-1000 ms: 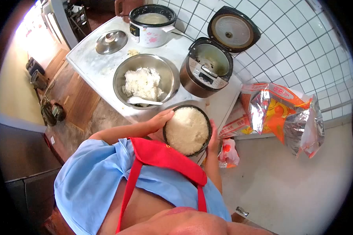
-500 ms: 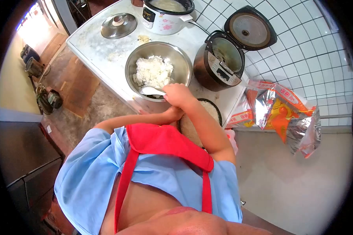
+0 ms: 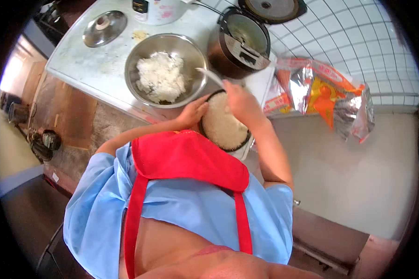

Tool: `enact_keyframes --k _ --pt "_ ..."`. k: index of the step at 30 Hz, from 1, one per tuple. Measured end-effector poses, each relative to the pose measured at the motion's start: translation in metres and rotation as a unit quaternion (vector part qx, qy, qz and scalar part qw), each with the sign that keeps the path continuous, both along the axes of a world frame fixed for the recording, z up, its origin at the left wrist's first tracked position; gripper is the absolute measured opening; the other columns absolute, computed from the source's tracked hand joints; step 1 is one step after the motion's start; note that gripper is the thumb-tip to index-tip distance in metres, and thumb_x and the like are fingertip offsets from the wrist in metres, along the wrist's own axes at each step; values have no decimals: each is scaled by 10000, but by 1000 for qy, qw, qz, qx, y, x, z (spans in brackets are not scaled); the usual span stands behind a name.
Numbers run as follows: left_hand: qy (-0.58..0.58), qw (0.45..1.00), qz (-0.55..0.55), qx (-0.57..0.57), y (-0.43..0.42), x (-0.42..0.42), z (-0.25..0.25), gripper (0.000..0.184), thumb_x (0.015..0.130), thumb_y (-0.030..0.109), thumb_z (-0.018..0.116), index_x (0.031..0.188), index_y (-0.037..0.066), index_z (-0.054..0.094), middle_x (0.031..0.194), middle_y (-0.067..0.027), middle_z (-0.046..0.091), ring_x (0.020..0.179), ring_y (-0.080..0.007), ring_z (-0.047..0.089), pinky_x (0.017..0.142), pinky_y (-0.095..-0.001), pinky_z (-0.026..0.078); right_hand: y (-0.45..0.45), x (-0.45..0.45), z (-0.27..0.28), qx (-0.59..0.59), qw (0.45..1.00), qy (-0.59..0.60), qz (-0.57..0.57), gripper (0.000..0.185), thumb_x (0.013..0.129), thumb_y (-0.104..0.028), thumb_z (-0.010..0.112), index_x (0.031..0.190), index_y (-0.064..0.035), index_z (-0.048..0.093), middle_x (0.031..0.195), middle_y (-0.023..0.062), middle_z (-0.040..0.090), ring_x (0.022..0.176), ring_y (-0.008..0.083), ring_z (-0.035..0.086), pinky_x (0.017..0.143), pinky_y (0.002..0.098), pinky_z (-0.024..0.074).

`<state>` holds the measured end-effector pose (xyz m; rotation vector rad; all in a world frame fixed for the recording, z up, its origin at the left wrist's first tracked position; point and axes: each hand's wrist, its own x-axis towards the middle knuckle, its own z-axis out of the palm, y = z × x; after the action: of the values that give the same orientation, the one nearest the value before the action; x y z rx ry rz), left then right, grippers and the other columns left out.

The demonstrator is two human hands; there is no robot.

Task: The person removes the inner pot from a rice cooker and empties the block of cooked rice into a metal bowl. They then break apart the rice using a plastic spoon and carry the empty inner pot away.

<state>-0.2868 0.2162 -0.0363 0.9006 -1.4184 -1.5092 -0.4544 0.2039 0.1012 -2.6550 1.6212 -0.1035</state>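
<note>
Black-rimmed pot (image 3: 226, 149), full of rice (image 3: 221, 123), is at the counter's near edge, just ahead of the apron (image 3: 191, 156). Left hand (image 3: 194, 113) at its left rim, can't tell if fingers grip. Right hand (image 3: 241, 104) over pot, fingers closed on white spoon (image 3: 212, 76). Steel bowl (image 3: 196, 76) beyond, near the edge, tight gap to open rice cooker (image 3: 219, 55). More room left, where white counter (image 3: 77, 63) runs past pot lid (image 3: 104, 30) to its corner.

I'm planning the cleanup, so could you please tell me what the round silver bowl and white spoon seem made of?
Round silver metal bowl: probably stainless steel, smooth, shiny, given its bright reflections.
Slender white spoon: plastic or ceramic, perhaps; plain white fits both, and blur obscures its finish.
</note>
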Motion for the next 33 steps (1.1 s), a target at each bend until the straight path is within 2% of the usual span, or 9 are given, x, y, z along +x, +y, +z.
enact_keyframes --k 3,6,9,12,18,21,26,33 --pt "54 998 -21 -8 -5 -4 -6 414 943 153 410 1318 -23 403 1232 -146 520 1144 -200 460 988 -288 328 38 -46 12 26 988 71 -132 492 856 -85 418 1342 -141 373 951 171 570 869 358 590 717 440 485" --pt "82 995 -44 -21 -4 -3 -4 414 944 140 390 1327 -16 390 1228 -147 522 1149 -204 460 994 -291 322 66 -58 19 92 974 125 -166 534 847 -80 424 1368 -167 347 972 172 564 870 357 590 741 448 481" --pt "70 996 -53 -22 -3 -1 2 412 945 136 381 1330 -12 387 1228 -151 522 1151 -203 460 993 -291 321 76 -48 20 85 968 131 -197 552 833 -67 431 1369 -172 348 999 167 560 876 356 592 747 457 477" --pt "73 995 -58 -20 -4 -1 3 410 943 136 381 1327 -7 392 1231 -153 521 1154 -204 460 993 -295 322 74 -39 18 80 971 123 -191 542 825 -56 434 1355 -148 362 962 164 573 856 359 597 757 463 476" --pt "45 997 -43 -37 -3 0 1 412 942 149 391 1324 -3 398 1242 -161 516 1173 -227 456 1003 -301 316 57 -19 30 81 971 174 -143 483 815 -57 449 1294 -20 398 817 202 600 728 363 621 648 453 500" --pt "27 998 -37 -40 -2 1 2 413 944 161 396 1323 -4 398 1253 -175 509 1191 -246 451 1008 -309 313 48 -10 31 78 968 186 -149 454 808 -60 458 1256 8 433 786 210 605 687 358 626 595 449 501" --pt "-13 997 -28 -67 -3 3 2 414 946 169 398 1323 -2 396 1258 -191 502 1201 -269 451 1008 -326 317 38 -8 36 73 968 211 -113 417 796 -64 475 1206 16 481 759 194 615 672 352 629 591 446 500" --pt "5 997 -38 -60 -3 3 5 416 943 156 399 1326 -3 387 1253 -189 501 1188 -269 456 1004 -326 317 25 -4 46 114 964 230 -67 372 795 -68 482 1157 8 519 718 176 620 676 334 635 586 445 499"
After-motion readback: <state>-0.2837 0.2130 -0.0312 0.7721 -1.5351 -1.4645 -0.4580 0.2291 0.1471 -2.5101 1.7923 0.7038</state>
